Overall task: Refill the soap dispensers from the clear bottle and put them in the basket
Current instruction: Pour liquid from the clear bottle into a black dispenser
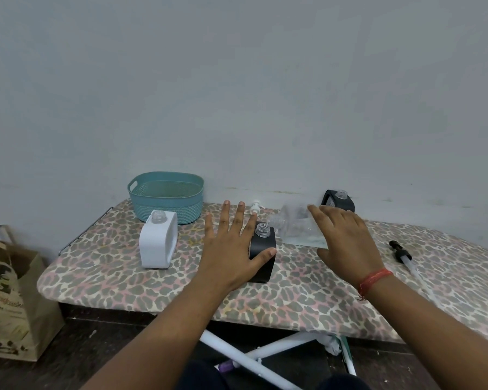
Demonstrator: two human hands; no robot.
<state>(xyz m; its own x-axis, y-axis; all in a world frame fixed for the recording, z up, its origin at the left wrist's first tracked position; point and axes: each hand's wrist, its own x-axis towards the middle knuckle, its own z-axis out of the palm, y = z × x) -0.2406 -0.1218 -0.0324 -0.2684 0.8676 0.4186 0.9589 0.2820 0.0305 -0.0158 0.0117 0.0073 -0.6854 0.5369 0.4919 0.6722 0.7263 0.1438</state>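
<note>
A black soap dispenser (264,256) with an open clear neck stands mid-board. My left hand (231,246) rests against its left side, thumb across its front, fingers spread. My right hand (347,240) holds the clear bottle (296,228) tilted on its side, its mouth pointing left, close to the black dispenser's neck. A white dispenser (158,243) without its pump stands to the left. A second black dispenser (338,201) stands at the back right by the wall. The teal basket (166,198) sits at the back left.
Everything stands on a leopard-print ironing board (124,277) against a pale wall. A black pump with its tube (402,254) lies at the right. A white pump (255,206) lies behind my left hand. A paper bag (12,299) stands on the floor at left.
</note>
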